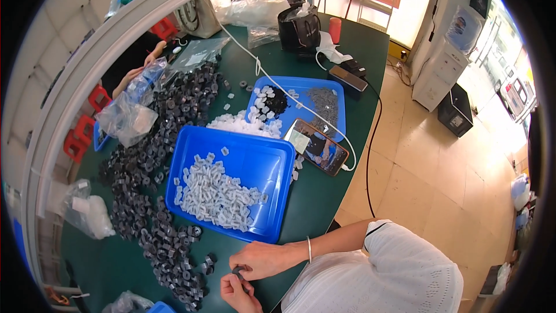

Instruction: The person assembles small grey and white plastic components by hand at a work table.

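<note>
While your left hand [238, 294] and right hand [259, 259] grasp a small dark piece [238, 271] near the edge of the bench [368, 52], a blue tray [255, 153] of pale pieces [211, 194] sits just beyond, dark parts [168, 258] heaped leftward.

Toward the far end of the green table [373, 52] I can see a black bag [299, 30] with a red cylinder [335, 30] near it, and closer by, a lit smartphone [328, 154] on a white cable [256, 65]. A white water dispenser [440, 75] and black box [455, 111] stand on the tiled floor [399, 179]; red stools [75, 144] sit opposite.
</note>
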